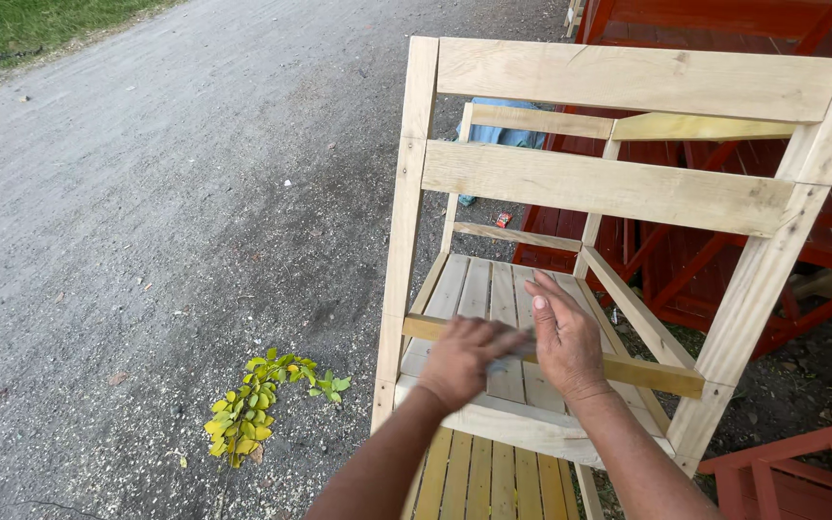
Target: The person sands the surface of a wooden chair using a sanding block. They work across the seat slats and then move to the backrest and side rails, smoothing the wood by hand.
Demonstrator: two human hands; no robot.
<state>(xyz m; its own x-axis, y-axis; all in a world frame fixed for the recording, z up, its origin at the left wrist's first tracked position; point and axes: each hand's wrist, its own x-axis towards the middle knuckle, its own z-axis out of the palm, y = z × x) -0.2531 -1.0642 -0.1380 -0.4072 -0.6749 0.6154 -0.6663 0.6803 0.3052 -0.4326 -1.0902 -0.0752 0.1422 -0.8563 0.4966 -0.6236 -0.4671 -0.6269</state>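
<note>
An unpainted wooden chair frame [609, 188] stands in front of me, with a slatted seat [479, 289] and a yellowish cross rail [657, 376]. My left hand [459, 361] is blurred by motion over the front of the seat, its fingers curled on a small grey piece [510, 360] that may be sandpaper. My right hand [568, 339] stands edge-on right beside it, fingers straight and close together, touching the grey piece near the cross rail. What the right palm holds is hidden.
Grey gravel ground [146, 193] spreads to the left, with a small leafy yellow-green sprig [252, 409] near the chair's front leg. Red-painted wooden furniture [724, 29] stands behind and to the right. More red wood [801, 462] lies at the lower right. Grass [12, 29] edges the far left.
</note>
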